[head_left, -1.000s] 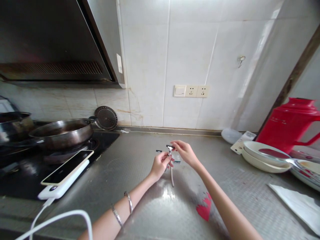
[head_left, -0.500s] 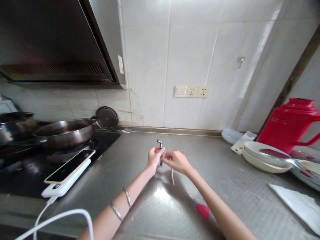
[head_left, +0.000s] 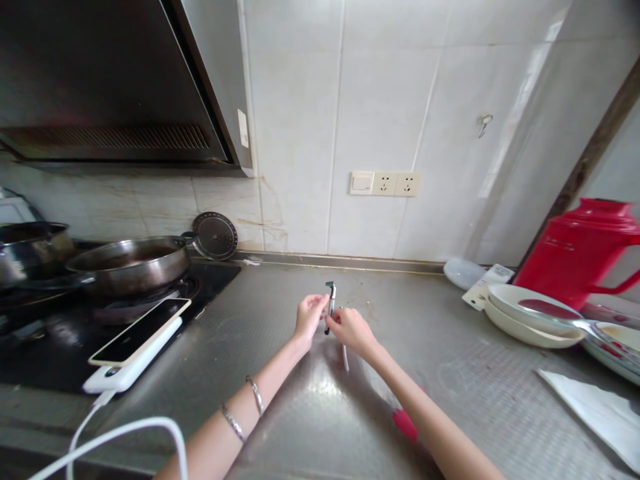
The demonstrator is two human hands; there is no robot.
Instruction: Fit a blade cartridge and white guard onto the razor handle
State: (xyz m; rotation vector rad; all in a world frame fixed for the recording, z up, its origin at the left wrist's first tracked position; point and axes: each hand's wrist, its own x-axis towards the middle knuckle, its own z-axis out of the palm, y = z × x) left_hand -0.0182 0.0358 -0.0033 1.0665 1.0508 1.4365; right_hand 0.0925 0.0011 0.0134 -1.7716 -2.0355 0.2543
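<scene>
Upright between my hands, above the metal counter (head_left: 320, 440), is a small razor-like tool (head_left: 331, 300) with a silver and black handle and a short head on top. My right hand (head_left: 353, 328) pinches its lower part. My left hand (head_left: 310, 317) is at the left side of the handle, thumb and fingers closed against it. A thin pale stick-like piece (head_left: 345, 359) hangs or lies just below my right hand; its upper end is hidden. Beneath my right forearm a red item (head_left: 404, 424) is partly covered.
At left, a pan (head_left: 130, 267) and a pot (head_left: 37, 250) stand on the black stove, with a phone (head_left: 143, 332) on a white power bank at its edge. Bowls (head_left: 533, 323), a red thermos (head_left: 575, 257) and white paper (head_left: 595, 413) are at right.
The tool has shifted slightly to the right and turned, so its head shows from another side. My right hand has moved slightly lower around it.
</scene>
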